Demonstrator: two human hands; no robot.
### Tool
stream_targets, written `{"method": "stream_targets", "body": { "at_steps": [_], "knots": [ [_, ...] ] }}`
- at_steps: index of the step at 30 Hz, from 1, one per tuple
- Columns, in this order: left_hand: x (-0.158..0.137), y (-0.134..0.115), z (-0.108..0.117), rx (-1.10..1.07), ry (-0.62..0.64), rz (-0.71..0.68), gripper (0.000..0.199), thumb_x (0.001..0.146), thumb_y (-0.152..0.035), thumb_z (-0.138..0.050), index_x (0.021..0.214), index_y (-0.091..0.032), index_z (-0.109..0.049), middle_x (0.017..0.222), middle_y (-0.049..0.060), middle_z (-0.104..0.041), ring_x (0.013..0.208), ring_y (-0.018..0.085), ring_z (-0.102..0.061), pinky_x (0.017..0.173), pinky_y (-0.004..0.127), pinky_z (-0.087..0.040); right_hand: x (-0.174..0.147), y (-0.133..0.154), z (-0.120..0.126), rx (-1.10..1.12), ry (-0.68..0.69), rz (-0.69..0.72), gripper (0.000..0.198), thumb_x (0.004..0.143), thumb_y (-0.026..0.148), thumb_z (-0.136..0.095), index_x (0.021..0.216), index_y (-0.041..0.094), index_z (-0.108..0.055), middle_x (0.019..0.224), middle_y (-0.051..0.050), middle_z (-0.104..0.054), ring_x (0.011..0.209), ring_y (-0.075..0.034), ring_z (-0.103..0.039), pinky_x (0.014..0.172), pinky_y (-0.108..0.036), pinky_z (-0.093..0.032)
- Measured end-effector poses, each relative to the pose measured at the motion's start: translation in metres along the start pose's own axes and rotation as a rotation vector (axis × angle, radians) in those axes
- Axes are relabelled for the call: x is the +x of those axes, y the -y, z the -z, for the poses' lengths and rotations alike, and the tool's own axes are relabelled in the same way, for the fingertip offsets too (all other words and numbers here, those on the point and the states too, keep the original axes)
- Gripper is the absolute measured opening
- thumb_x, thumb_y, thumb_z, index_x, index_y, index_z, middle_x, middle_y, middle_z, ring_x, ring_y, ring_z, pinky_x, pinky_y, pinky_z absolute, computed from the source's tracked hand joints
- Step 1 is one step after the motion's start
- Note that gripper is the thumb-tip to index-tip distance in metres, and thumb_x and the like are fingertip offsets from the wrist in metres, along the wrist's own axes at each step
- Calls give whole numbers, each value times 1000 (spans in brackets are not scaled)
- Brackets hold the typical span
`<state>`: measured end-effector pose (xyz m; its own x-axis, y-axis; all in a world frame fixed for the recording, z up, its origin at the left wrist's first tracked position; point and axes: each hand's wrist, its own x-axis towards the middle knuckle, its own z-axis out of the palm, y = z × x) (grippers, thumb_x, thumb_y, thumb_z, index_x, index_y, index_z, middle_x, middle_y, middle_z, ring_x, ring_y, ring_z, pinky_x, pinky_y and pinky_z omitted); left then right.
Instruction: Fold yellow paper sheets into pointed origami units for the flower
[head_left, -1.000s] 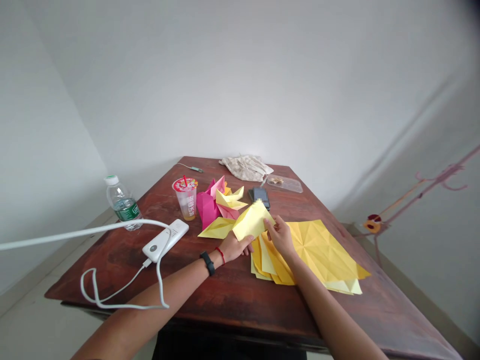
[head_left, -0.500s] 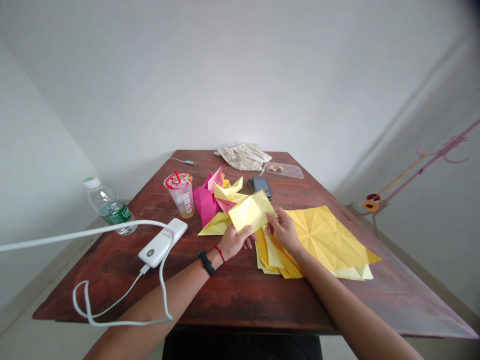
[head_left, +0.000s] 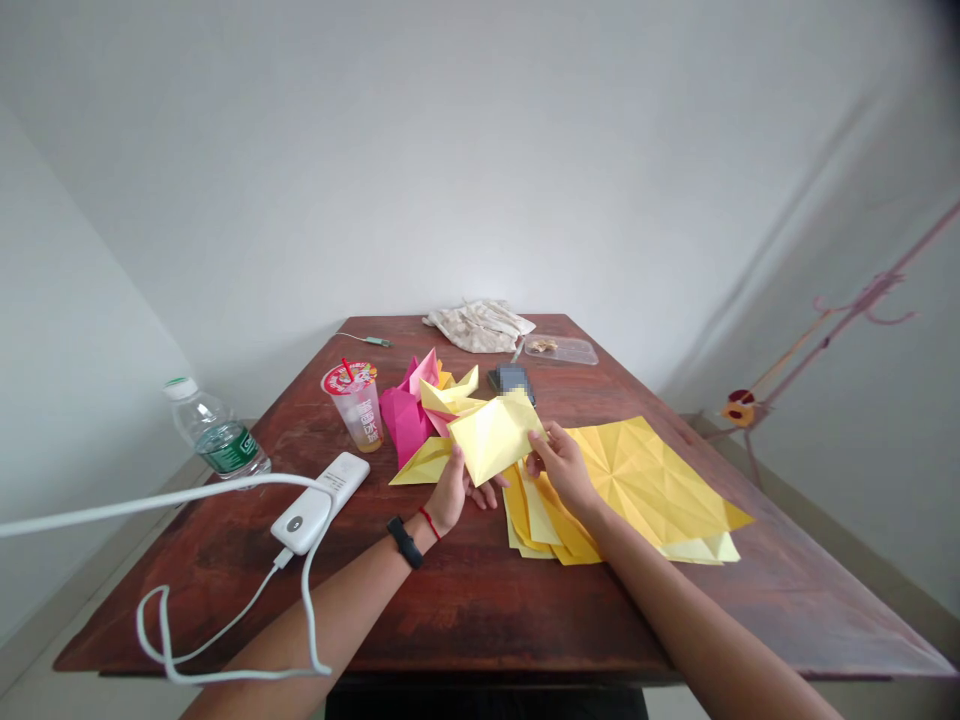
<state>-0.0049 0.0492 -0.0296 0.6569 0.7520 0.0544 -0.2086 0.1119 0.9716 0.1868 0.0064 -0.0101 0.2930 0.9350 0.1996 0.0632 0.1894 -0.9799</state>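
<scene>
A pale yellow sheet of origami paper point(head_left: 496, 435), folded and creased, is held up over the table. My left hand point(head_left: 450, 495) supports its lower left side, thumb along the edge and fingers partly hidden beneath. At the right edge, my right hand point(head_left: 559, 462) pinches the paper between thumb and fingers. Under and beside my right forearm lies a stack of creased yellow sheets point(head_left: 637, 475). Just beyond the held paper sit folded pieces: magenta paper point(head_left: 405, 425), a pale yellow shape point(head_left: 450, 392) and a flat yellow piece point(head_left: 424, 462).
On the left are a lidded drink cup point(head_left: 358, 405), a water bottle point(head_left: 225, 435) and a white power bank point(head_left: 321, 503) with a looping cable point(head_left: 311, 590). Farther back lie a dark phone-like object point(head_left: 511, 380), a crumpled cloth point(head_left: 480, 325) and a clear tray point(head_left: 574, 350).
My left thumb has slid from the paper's face to its left edge. The sheet is turned slightly, showing more of its lower corner. The whole view has shifted a little.
</scene>
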Motion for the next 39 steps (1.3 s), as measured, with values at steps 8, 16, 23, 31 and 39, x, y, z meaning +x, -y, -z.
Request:
{"method": "stream_targets", "body": {
  "at_steps": [8, 16, 23, 31, 39],
  "knots": [
    [-2, -5, -4, 35, -46, 23, 80, 91, -74, -21, 109, -9, -65, 88, 17, -77, 51, 15, -66, 46, 23, -46, 3, -3, 1, 259, 38, -140, 44, 78, 56, -74, 93, 21, -50, 63, 5, -62, 46, -11, -62, 43, -20, -47],
    [-1, -6, -7, 124, -53, 3, 60, 90, -64, -46, 116, -12, -57, 85, 12, -77, 48, 13, -64, 43, 21, -45, 2, 0, 1, 364, 42, -201, 40, 78, 50, -76, 97, 23, -53, 72, 3, -65, 52, -11, -64, 48, -20, -52],
    [-3, -4, -10, 159, -92, 7, 53, 80, -59, -67, 98, -9, -65, 64, 5, -70, 47, 13, -64, 43, 20, -46, -4, 8, -5, 409, 33, -166, 32, 72, 42, -79, 92, 20, -66, 84, -7, -76, 70, -24, -72, 62, -33, -58],
    [-4, -6, -9, 210, -74, 38, 43, 79, -51, -72, 93, -10, -68, 70, 7, -73, 50, 15, -66, 45, 22, -50, -10, 16, -5, 496, 40, -242, 28, 71, 43, -79, 82, 19, -71, 80, -10, -77, 67, -27, -71, 61, -38, -59],
    [-4, -9, -11, 222, -69, 10, 45, 81, -53, -70, 91, -10, -67, 65, 6, -72, 49, 14, -65, 44, 22, -50, -13, 10, -11, 502, 86, -193, 39, 77, 40, -72, 112, 25, -66, 86, -6, -74, 67, -25, -70, 61, -40, -60]
  ]
}}
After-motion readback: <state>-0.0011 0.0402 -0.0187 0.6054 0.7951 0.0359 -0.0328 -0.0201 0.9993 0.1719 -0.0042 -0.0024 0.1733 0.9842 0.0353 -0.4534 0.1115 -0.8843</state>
